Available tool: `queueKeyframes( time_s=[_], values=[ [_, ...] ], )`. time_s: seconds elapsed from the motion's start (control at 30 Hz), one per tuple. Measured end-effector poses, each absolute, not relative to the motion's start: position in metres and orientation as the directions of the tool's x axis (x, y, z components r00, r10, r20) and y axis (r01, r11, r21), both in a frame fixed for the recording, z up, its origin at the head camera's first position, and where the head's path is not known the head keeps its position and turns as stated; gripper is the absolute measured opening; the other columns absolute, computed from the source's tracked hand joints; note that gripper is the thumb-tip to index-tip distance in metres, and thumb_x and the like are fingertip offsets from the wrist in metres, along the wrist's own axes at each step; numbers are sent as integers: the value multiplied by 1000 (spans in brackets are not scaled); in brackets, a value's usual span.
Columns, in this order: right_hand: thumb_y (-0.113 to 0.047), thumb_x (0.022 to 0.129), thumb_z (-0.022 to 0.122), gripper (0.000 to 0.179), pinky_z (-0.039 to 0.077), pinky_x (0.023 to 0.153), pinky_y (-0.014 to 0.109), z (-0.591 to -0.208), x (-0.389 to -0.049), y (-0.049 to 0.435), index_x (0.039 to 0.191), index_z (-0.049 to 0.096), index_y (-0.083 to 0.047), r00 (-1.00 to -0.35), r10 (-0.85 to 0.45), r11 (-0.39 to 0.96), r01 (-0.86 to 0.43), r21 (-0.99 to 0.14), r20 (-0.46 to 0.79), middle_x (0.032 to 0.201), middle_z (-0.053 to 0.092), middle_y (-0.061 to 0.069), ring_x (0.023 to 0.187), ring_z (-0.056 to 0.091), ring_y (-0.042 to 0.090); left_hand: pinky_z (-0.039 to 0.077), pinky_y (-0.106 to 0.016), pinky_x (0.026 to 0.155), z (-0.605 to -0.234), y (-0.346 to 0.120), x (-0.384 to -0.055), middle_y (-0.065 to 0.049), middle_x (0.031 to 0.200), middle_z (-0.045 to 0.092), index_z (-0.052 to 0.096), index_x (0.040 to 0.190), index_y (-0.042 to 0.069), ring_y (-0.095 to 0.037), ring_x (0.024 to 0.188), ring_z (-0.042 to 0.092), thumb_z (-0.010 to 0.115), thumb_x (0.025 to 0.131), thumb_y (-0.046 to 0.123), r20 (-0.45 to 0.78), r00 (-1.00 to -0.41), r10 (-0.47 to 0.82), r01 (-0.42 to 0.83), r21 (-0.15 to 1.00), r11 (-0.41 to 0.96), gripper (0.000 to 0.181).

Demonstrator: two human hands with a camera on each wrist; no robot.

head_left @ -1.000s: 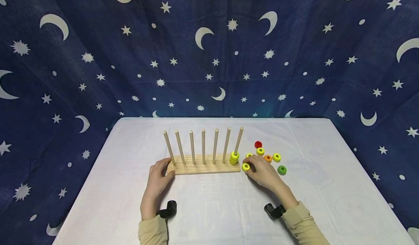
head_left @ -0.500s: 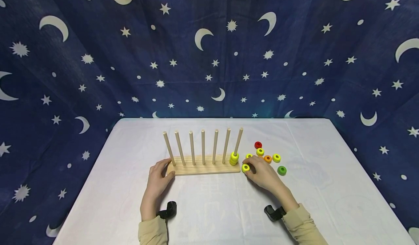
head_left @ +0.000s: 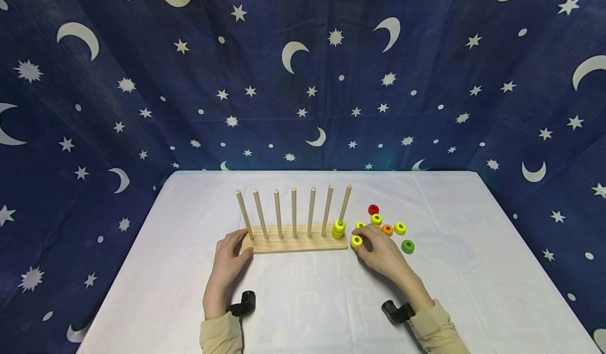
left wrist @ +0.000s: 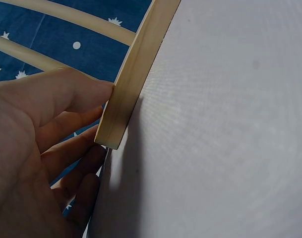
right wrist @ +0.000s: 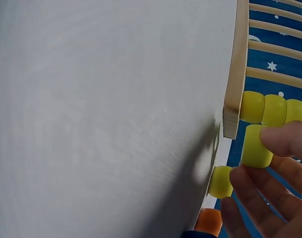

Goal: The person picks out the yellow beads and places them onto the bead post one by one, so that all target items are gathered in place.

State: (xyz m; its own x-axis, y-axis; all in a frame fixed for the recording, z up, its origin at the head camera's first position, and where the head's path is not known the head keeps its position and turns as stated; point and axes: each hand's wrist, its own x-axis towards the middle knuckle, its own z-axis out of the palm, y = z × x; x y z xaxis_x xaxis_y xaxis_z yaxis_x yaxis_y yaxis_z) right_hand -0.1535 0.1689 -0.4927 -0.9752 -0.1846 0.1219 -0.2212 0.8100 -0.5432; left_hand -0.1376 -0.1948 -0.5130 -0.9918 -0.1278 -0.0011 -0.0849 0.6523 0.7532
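Note:
A wooden peg rack [head_left: 293, 245] stands on the table with a row of several upright pegs. Its rightmost peg carries a stack of three yellow rings [right wrist: 274, 110]; the other pegs are bare. My left hand [head_left: 229, 259] grips the rack's left end, the thumb on the base near its front corner and the fingers around the end. Just off the right end, my right hand [head_left: 382, 253] pinches another yellow ring [right wrist: 255, 148] between thumb and fingers. In the right wrist view that ring is beside the base's end, close to the stack.
Loose rings lie right of the rack: a red one [head_left: 373, 209], a green one [head_left: 408, 246], an orange one [head_left: 387, 230] and several yellow ones, such as the yellow ring [head_left: 400, 228] farthest right. My right hand partly covers some. A star-patterned cloth [head_left: 265, 54] hangs behind the table.
My right hand with the yellow ring has shifted only very slightly, a touch up and to the right over the last half second. The left hand and the rack stay as they were.

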Motion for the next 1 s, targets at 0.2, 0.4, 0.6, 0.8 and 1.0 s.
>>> queueKeyframes(
  time_s=[0.2, 0.4, 0.6, 0.8, 1.0],
  values=[
    [-12, 79, 73, 34, 51, 81, 39, -491, -151, 169, 112, 66, -14, -974, -164, 789, -226, -572, 159, 108, 64, 2, 93, 60, 18, 29, -59, 110, -514, -195, -138, -17, 142, 49, 53, 135, 5, -37, 132, 36, 63, 85, 11, 1, -992, -129, -84, 755, 651, 51],
    [-13, 79, 74, 36, 53, 82, 40, -486, -147, 170, 114, 65, -14, -972, -139, 757, -229, -612, 191, 108, 64, 2, 95, 63, 21, 29, -58, 111, -514, -195, -138, -16, 142, 49, 53, 135, 5, -36, 132, 36, 64, 85, 12, -3, -992, -130, -87, 754, 651, 51],
    [-12, 79, 74, 36, 54, 83, 44, -481, -146, 169, 114, 64, -13, -970, -123, 726, -232, -648, 209, 107, 63, 3, 95, 64, 22, 29, -58, 111, -516, -195, -138, -16, 142, 50, 53, 135, 5, -37, 132, 36, 64, 85, 12, 10, -992, -130, -77, 754, 652, 51],
    [-11, 79, 74, 37, 54, 84, 45, -478, -145, 169, 115, 64, -14, -969, -114, 721, -232, -653, 219, 107, 63, 2, 93, 61, 20, 30, -60, 109, -516, -195, -138, -17, 141, 50, 54, 134, 5, -37, 131, 36, 64, 84, 13, 20, -990, -139, -76, 757, 649, 51],
    [-10, 79, 74, 37, 54, 84, 45, -472, -144, 168, 114, 64, -13, -955, -123, 712, -275, -646, 270, 106, 63, 2, 93, 61, 19, 29, -58, 111, -517, -196, -139, -15, 142, 49, 53, 135, 6, -36, 132, 35, 65, 84, 14, 5, -990, -137, -86, 754, 651, 52]
  ],
)
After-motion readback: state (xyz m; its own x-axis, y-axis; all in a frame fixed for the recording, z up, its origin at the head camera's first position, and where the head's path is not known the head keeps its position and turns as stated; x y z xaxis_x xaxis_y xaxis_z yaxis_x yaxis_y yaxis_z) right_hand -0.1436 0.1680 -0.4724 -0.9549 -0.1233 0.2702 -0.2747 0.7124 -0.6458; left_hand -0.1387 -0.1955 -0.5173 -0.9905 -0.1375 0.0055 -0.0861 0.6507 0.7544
